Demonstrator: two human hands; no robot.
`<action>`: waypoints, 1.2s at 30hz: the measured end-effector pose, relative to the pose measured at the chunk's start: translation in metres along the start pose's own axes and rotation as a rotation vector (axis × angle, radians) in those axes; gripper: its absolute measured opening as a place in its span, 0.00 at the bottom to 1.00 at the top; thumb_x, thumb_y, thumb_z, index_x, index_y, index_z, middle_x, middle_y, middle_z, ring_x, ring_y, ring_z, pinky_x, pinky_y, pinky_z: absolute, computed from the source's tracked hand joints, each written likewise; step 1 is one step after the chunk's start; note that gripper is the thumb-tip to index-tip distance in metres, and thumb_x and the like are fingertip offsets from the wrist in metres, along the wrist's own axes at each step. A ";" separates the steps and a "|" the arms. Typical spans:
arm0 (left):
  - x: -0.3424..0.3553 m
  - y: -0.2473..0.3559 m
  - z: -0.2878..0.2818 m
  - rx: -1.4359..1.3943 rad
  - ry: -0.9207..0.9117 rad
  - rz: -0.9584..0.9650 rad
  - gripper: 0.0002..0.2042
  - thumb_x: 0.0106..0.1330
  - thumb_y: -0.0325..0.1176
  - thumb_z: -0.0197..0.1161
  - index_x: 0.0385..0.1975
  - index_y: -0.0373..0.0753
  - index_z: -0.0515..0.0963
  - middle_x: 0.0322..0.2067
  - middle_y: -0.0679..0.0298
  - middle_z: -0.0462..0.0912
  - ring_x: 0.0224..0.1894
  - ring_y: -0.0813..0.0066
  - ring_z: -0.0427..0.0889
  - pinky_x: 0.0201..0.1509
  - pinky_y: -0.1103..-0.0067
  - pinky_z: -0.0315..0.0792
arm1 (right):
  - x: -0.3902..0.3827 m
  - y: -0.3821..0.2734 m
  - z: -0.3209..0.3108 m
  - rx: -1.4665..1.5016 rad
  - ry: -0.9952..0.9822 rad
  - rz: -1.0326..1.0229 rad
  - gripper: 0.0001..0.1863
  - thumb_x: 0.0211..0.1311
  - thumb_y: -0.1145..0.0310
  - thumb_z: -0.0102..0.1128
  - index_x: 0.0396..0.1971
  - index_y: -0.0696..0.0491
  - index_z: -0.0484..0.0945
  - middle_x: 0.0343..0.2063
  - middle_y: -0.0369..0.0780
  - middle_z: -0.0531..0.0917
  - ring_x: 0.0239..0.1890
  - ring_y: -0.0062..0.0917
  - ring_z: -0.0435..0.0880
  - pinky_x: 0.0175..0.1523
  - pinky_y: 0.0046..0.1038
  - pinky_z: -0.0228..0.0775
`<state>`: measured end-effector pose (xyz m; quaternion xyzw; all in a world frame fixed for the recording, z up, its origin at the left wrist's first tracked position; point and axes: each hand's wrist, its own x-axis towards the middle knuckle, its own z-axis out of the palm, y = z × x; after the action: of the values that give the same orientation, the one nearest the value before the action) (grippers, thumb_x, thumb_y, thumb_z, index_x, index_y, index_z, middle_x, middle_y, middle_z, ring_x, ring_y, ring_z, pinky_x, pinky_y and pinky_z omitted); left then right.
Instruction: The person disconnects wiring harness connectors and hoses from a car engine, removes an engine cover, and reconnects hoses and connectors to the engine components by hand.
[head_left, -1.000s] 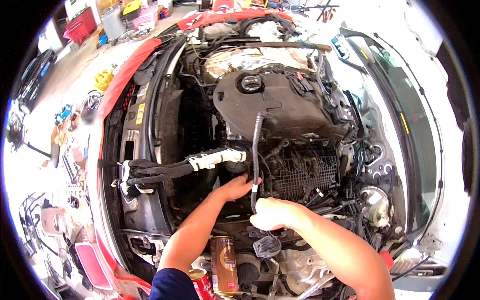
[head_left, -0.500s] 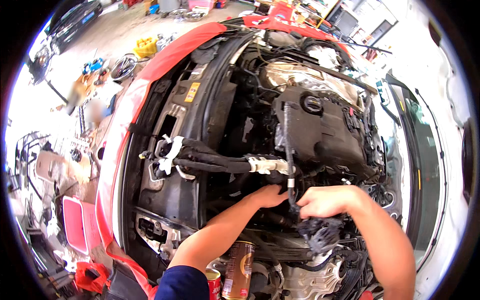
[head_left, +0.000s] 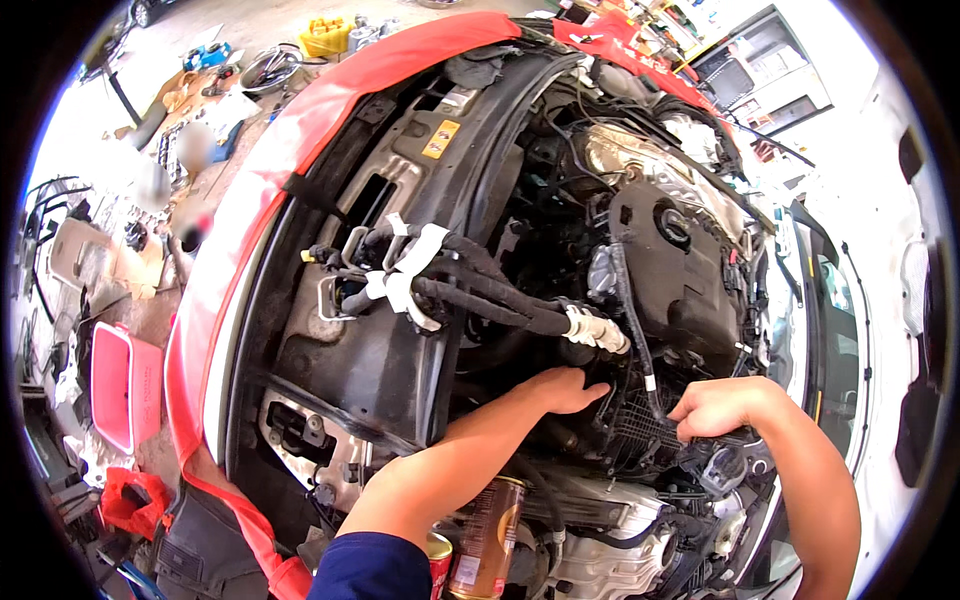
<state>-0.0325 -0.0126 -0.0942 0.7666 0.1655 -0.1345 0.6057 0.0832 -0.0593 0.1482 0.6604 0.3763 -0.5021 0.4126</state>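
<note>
My left hand (head_left: 568,390) reaches down into the dark engine bay, its thumb stretched out; its other fingers are partly hidden. Just right of it, my right hand (head_left: 722,408) is closed, thumb and forefinger pinched at the lower end of a thin black wiring harness (head_left: 632,310). That harness runs down along the side of the black engine cover (head_left: 680,255). Between my hands lies a black gridded part (head_left: 640,432). Beyond my left hand, thick black hoses (head_left: 490,290) with a pale sleeved end rest across the front panel, tied with white tape (head_left: 405,275).
A brown can (head_left: 487,535) and a smaller red can (head_left: 437,565) stand by my left forearm. A red cover (head_left: 235,230) drapes the car's front edge. On the floor at left are a pink bin (head_left: 128,385) and scattered parts. The windshield (head_left: 835,290) is at right.
The view has shifted, so the engine bay sits farther right. A dark crumpled bundle below my right hand no longer shows there; the gridded part is now exposed. My right hand stays at the harness.
</note>
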 end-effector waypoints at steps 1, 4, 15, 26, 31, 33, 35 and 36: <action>0.000 -0.003 0.001 -0.001 -0.001 0.014 0.40 0.67 0.63 0.43 0.46 0.20 0.75 0.47 0.36 0.78 0.52 0.45 0.78 0.58 0.64 0.69 | -0.001 -0.006 -0.002 0.003 -0.006 0.007 0.22 0.54 0.59 0.55 0.43 0.60 0.81 0.39 0.49 0.84 0.41 0.37 0.82 0.49 0.33 0.71; 0.007 -0.012 0.009 0.023 0.092 0.055 0.40 0.68 0.64 0.43 0.44 0.21 0.77 0.43 0.37 0.80 0.48 0.45 0.79 0.54 0.62 0.71 | 0.005 -0.011 0.000 -0.016 -0.010 0.019 0.24 0.54 0.61 0.57 0.49 0.59 0.79 0.41 0.47 0.85 0.42 0.33 0.83 0.50 0.30 0.71; 0.008 -0.013 0.011 0.064 0.124 0.011 0.42 0.67 0.67 0.42 0.43 0.23 0.77 0.43 0.39 0.80 0.48 0.45 0.78 0.52 0.61 0.71 | -0.010 0.000 0.034 0.143 0.092 -0.058 0.24 0.59 0.62 0.54 0.52 0.62 0.75 0.37 0.52 0.84 0.41 0.37 0.83 0.49 0.34 0.71; 0.007 -0.041 0.003 0.215 0.201 -0.083 0.27 0.64 0.49 0.55 0.45 0.25 0.77 0.46 0.38 0.78 0.50 0.44 0.78 0.54 0.62 0.72 | -0.157 0.003 0.164 0.523 0.399 -0.175 0.18 0.61 0.64 0.53 0.46 0.60 0.76 0.26 0.53 0.81 0.32 0.44 0.83 0.42 0.40 0.74; 0.002 -0.088 -0.074 0.655 0.795 0.191 0.14 0.59 0.23 0.55 0.44 0.36 0.79 0.40 0.55 0.83 0.44 0.66 0.80 0.51 0.73 0.73 | -0.231 0.035 0.305 0.722 0.609 -0.133 0.24 0.56 0.58 0.61 0.48 0.59 0.74 0.24 0.51 0.75 0.32 0.45 0.78 0.40 0.36 0.69; -0.036 0.009 -0.063 -0.563 0.770 0.126 0.24 0.57 0.17 0.55 0.56 0.37 0.69 0.54 0.56 0.76 0.54 0.69 0.74 0.56 0.79 0.66 | -0.244 0.045 0.353 0.453 0.734 -0.078 0.20 0.58 0.64 0.56 0.49 0.56 0.76 0.25 0.52 0.79 0.31 0.49 0.79 0.36 0.38 0.69; -0.076 0.025 -0.068 -0.844 0.654 0.334 0.27 0.52 0.15 0.56 0.56 0.35 0.68 0.54 0.59 0.75 0.52 0.69 0.75 0.55 0.77 0.69 | -0.231 0.051 0.411 0.908 0.706 -0.091 0.19 0.58 0.66 0.56 0.49 0.56 0.76 0.28 0.53 0.80 0.35 0.49 0.80 0.39 0.38 0.70; -0.085 0.032 -0.064 -0.825 0.654 0.389 0.27 0.51 0.15 0.55 0.56 0.35 0.68 0.56 0.58 0.74 0.53 0.70 0.74 0.57 0.78 0.68 | -0.230 0.051 0.430 0.824 0.735 -0.112 0.18 0.58 0.68 0.56 0.49 0.56 0.76 0.30 0.53 0.81 0.37 0.46 0.81 0.41 0.38 0.71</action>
<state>-0.0963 0.0355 -0.0166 0.4845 0.2393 0.3003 0.7860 -0.0705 -0.4947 0.3139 0.8780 0.3026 -0.3652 -0.0654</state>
